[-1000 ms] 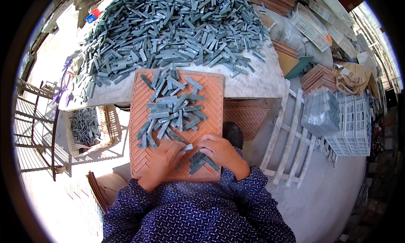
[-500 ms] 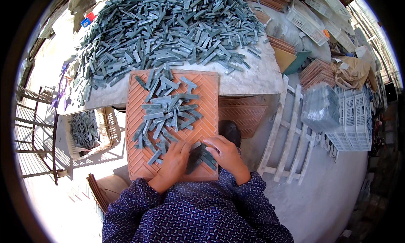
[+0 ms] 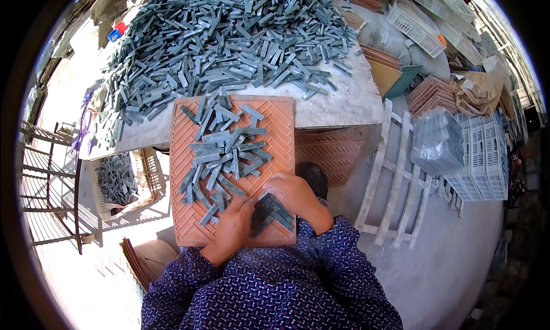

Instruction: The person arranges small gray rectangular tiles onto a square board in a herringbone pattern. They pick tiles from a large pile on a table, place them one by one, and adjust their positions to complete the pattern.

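Note:
An orange herringbone-grooved tray (image 3: 275,115) rests partly against the table edge and in front of my body. Loose grey-green stone strips (image 3: 229,138) lie heaped on its middle and left. At its lower right, several strips (image 3: 276,212) sit side by side in the slanted grooves. My left hand (image 3: 234,226) is bent over the tray's lower middle, fingers together beside the laid strips. Just above those strips, my right hand (image 3: 295,197) has its thumb and fingertips closed. Whatever lies in the fingers of either hand is hidden.
A big pile of stone strips (image 3: 240,38) covers the white-topped table (image 3: 338,103). A crate (image 3: 146,172) of strips stands below left, near a metal rack (image 3: 48,187). At right are a pale wooden frame (image 3: 392,178), stacked white crates (image 3: 478,158) and orange trays (image 3: 432,95).
My right hand has moved slightly left and up, its fingertips now over the upper end of the laid strips. My left hand has shifted slightly down and left.

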`<state>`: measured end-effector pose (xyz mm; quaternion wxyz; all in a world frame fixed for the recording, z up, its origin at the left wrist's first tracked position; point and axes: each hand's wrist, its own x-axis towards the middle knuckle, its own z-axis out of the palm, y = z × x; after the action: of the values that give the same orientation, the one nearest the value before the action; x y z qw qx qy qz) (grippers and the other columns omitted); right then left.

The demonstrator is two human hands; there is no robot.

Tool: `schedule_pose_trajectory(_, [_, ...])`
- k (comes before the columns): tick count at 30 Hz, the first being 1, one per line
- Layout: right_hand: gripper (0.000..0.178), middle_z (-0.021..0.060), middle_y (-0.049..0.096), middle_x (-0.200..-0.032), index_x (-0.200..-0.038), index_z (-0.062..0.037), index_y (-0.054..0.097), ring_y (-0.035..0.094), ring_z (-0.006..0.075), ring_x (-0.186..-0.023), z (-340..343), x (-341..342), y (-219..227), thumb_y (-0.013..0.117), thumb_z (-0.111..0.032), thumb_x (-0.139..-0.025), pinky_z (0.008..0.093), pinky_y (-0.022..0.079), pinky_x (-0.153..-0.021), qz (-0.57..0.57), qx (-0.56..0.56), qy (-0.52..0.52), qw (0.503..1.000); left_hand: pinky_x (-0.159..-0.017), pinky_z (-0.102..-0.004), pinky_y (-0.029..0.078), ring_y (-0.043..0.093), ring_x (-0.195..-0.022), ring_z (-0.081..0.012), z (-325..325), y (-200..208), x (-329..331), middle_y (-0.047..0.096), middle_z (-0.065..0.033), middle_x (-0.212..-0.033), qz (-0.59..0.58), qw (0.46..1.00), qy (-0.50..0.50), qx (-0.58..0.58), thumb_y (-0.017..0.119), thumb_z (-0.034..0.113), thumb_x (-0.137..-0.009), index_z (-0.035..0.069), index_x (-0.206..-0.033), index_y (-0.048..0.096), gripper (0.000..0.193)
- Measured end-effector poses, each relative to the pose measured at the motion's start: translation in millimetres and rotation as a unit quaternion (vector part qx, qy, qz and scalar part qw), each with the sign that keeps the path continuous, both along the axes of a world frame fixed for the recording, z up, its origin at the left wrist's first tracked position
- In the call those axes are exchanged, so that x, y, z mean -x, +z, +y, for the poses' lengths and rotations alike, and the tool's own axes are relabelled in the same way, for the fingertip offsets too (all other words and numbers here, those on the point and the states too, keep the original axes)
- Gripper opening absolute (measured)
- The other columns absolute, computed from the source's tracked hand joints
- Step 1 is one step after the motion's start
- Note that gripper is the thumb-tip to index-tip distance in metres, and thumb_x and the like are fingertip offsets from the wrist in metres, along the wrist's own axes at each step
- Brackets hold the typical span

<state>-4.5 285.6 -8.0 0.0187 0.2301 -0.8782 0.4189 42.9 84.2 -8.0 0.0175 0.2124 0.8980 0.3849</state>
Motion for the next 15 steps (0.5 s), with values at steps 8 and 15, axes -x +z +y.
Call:
schedule_pose_trajectory(8, [0.021, 0.0125, 0.063, -0.096, -0.099, -0.0042, 0.065, 0.062, 0.0304, -0.087, -8, 20, 17, 0.066, -0.003, -0.078, 0.0363, 0.051, -0.072, 0.044, 0.052, -0.060, 0.996, -0.074, -0.0375, 0.051, 0.059, -0.088, -0.0324, 2, -2, 3, 0.055, -0.0142, -0.097, 0.076, 0.996, -0.044, 0.036, 0.056, -0.003, -0.072, -0.002, -0.118, 0.056, 0.046])
schedule_pose_trajectory(15, [0.020, 0.0116, 0.059, -0.098, -0.095, -0.0050, 0.064, 0.060, 0.0290, -0.092, -24, 44, 10, 0.066, -0.002, -0.075, 0.0362, 0.050, -0.074, 0.112, -0.079, 0.004, 0.991, -0.073, -0.0364, 0.051, 0.060, -0.088, -0.0309, 1, -2, 9, 0.059, -0.0138, -0.100, 0.061, 0.996, -0.050, 0.043, 0.056, -0.001, -0.075, -0.002, -0.116, 0.059, 0.041])
